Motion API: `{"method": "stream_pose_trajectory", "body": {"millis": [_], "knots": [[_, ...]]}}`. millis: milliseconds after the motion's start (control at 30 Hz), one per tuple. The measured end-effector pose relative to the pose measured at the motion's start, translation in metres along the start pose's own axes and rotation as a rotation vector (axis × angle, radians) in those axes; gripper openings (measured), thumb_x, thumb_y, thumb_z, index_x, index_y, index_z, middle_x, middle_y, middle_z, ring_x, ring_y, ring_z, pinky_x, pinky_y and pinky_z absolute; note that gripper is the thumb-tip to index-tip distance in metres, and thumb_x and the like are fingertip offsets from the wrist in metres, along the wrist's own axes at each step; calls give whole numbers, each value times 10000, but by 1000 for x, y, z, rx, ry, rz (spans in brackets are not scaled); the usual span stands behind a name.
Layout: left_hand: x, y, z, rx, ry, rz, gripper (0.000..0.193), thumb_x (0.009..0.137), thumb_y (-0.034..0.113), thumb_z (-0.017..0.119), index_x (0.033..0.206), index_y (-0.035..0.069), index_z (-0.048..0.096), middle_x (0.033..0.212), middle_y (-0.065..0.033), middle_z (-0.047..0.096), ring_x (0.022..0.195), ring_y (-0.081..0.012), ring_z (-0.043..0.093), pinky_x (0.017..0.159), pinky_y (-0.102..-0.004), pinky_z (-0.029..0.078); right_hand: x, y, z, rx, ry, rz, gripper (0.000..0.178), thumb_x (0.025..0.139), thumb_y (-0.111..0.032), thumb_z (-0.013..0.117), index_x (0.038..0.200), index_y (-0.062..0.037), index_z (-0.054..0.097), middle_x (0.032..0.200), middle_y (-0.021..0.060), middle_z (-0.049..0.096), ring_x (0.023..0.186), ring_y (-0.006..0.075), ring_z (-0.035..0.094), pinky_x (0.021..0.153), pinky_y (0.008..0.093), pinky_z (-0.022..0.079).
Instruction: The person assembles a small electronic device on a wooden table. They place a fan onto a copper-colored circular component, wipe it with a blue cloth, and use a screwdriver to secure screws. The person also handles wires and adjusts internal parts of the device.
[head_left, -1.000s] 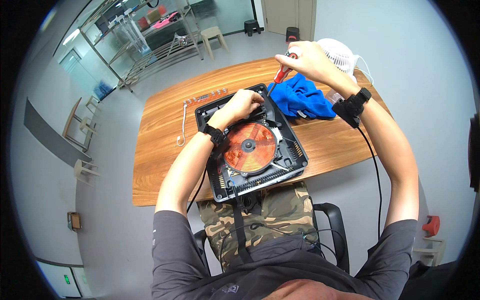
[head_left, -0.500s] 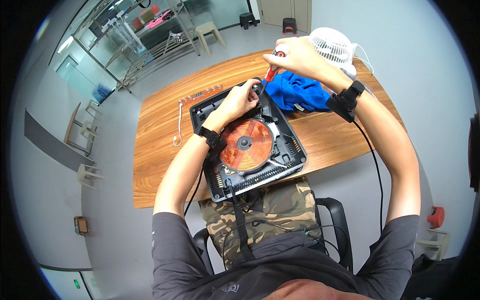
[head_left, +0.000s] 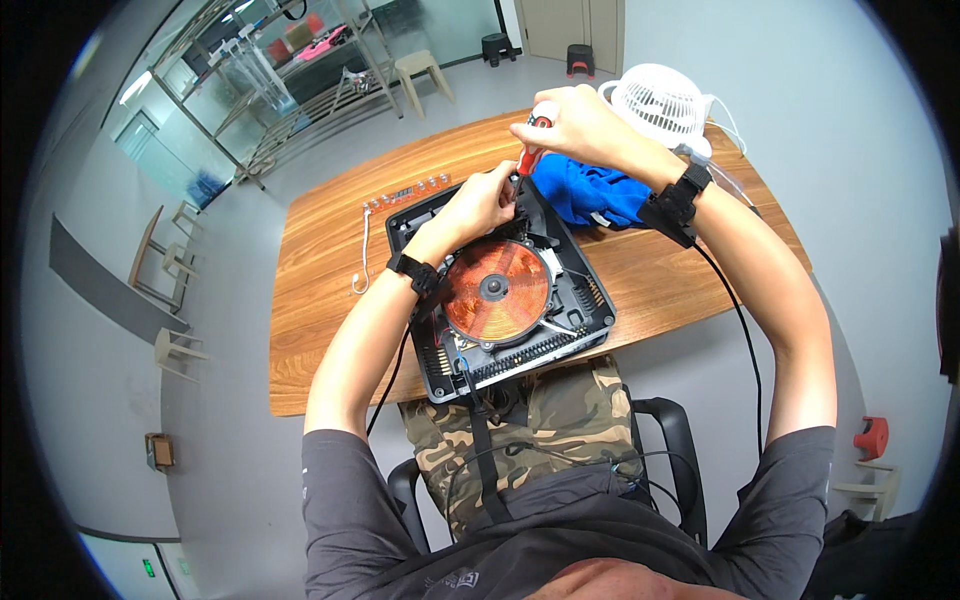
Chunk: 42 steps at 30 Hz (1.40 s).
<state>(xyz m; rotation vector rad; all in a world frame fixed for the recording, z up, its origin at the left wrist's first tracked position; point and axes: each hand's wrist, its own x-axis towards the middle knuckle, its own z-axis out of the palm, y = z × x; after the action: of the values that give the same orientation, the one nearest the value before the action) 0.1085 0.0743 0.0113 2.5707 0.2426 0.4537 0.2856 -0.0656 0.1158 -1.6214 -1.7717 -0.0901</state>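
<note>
An opened induction cooker (head_left: 590, 250) with a black housing lies on the table in front of me. Its round copper coil (head_left: 510, 312) faces up. My right hand (head_left: 582, 128) is wrapped round the red-and-white handle of a screwdriver (head_left: 525, 160), held steeply with its tip down at the cooker's far end. Close by that tip, my left hand (head_left: 480, 205) is closed, thumb and fingers pinched together over the inner parts. What sits between those fingertips is hidden, and so is the spot where the tip meets the cooker.
A blue cloth (head_left: 590, 190) is bunched right of the cooker, with a white fan (head_left: 658, 105) behind it. To the left lie a narrow circuit board (head_left: 405, 193) and its white cable (head_left: 364, 250). Black cables hang from both wrist straps. The wooden table (head_left: 320, 300) has a rounded edge.
My right hand and the screwdriver have shifted slightly left and down, bringing the shaft nearer my left fingertips. My left hand stays about where it was.
</note>
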Motion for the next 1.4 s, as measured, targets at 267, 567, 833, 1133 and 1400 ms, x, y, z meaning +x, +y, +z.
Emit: {"method": "stream_pose_trajectory", "body": {"millis": [267,567,833,1133,1400], "knots": [[-4,6,-2,33,7,25,480,820,-6,677,1263,26,495,849,-179,689,813,-358,695,749,-419,543,-2,-13,-8,-1,-32,34,472,872,-433,732,841,38,715,752,208,715,704,318,719,687,381,565],[-7,11,-3,11,9,33,322,828,-2,683,1108,-6,524,826,-177,697,809,-350,709,768,-417,552,-3,-6,-2,-9,-18,18,481,868,-450,713,825,29,696,742,207,700,697,329,702,671,402,549],[-10,14,-2,22,-8,16,310,826,-5,697,1087,-6,530,845,-172,698,818,-339,708,771,-414,555,-4,-6,1,-12,1,19,463,869,-430,714,825,31,699,731,210,696,683,337,697,676,404,554],[-7,16,-2,58,-5,32,333,830,-5,697,1121,-11,536,870,-171,703,830,-336,708,775,-413,559,-5,-5,-4,-39,-8,0,478,866,-441,717,827,35,705,729,224,691,672,340,693,661,407,551],[-10,11,-3,38,1,34,364,821,-9,699,1148,-1,540,862,-168,699,827,-344,706,777,-415,557,-7,-14,-5,-4,-22,70,461,861,-406,708,832,54,716,758,229,710,735,355,728,717,406,580]]}}
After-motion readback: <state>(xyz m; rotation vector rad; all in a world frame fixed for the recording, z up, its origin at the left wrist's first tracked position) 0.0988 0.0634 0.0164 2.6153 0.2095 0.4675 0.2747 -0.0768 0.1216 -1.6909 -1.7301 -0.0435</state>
